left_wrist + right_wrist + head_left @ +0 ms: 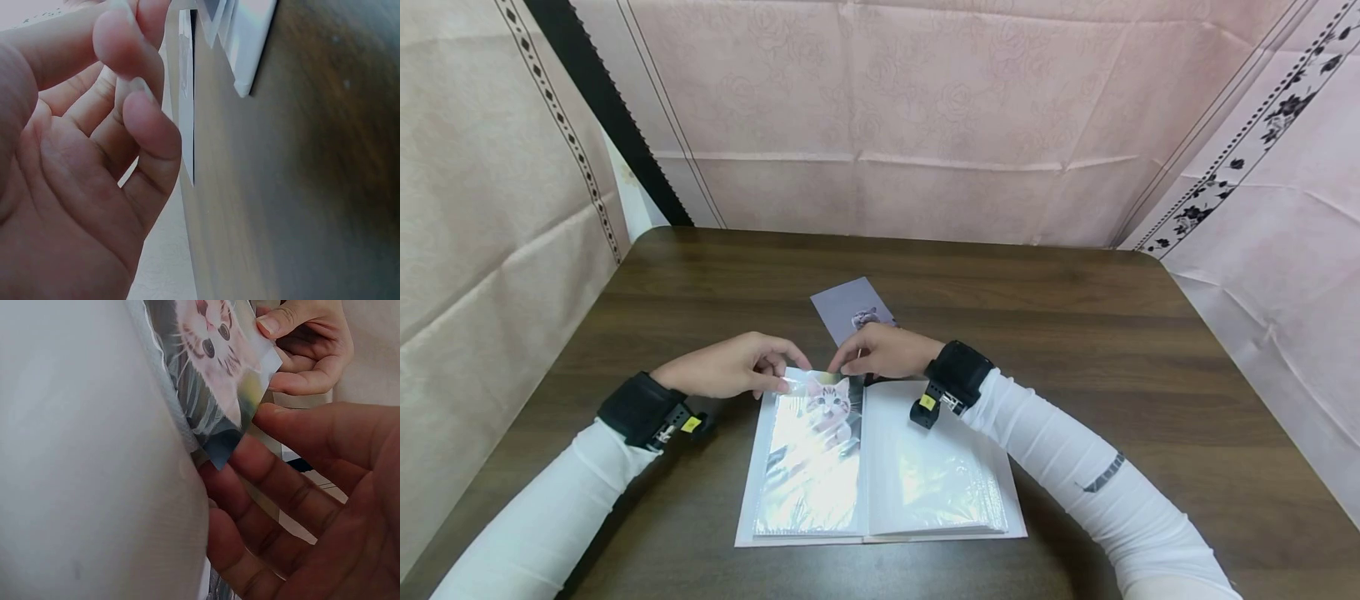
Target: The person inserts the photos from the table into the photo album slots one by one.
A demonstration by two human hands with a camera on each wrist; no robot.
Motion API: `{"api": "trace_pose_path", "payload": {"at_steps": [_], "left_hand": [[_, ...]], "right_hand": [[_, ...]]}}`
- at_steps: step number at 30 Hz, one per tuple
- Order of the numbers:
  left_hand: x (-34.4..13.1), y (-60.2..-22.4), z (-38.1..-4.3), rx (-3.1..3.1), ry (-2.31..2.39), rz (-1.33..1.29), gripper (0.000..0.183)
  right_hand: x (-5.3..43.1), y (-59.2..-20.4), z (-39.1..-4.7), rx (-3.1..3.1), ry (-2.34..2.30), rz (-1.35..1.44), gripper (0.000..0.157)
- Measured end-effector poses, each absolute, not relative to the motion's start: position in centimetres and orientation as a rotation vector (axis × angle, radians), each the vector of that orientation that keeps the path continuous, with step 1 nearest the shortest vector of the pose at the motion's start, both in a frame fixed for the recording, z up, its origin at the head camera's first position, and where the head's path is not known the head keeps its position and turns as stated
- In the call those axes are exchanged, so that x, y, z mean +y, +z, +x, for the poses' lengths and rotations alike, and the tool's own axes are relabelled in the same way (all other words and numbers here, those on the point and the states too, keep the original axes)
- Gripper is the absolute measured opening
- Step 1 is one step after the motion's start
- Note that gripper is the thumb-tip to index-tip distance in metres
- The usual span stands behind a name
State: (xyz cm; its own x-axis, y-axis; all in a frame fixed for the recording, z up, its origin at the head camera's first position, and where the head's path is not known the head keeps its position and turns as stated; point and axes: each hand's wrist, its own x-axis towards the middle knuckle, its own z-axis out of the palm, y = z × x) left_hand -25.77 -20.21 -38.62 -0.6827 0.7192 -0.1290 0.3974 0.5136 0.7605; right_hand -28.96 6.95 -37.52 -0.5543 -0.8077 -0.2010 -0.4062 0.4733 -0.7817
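An open photo album (pixel 936 467) with clear plastic pockets lies on the table. A photo of a kitten (pixel 829 408) sits in the left page's pocket, its top edge sticking out; the right wrist view shows the kitten photo (pixel 212 356) close up. My left hand (pixel 730 367) pinches the photo near its top left corner, thumb over it and fingers behind. At the top right corner, my right hand (pixel 887 350) pinches the photo's edge, thumb in front and fingers behind. The left hand (pixel 81 137) shows its palm in the left wrist view, where most of the photo is hidden.
Beyond the album lies another photo (pixel 853 308), grey-violet with a small animal on it, partly covered by my right hand. The brown wooden table (pixel 1075 333) has patterned cloth (pixel 925 125) hanging behind it and at both sides.
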Motion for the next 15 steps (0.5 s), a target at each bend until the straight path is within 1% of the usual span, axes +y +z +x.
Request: {"api": "trace_pose_path", "payload": {"at_steps": [15], "left_hand": [[-20.27,-38.79,-25.85,2.325,1.004,0.958,0.026]], "right_hand": [[7.13,-37.64,-28.79,2.175,-0.963,-1.022,0.022]]}}
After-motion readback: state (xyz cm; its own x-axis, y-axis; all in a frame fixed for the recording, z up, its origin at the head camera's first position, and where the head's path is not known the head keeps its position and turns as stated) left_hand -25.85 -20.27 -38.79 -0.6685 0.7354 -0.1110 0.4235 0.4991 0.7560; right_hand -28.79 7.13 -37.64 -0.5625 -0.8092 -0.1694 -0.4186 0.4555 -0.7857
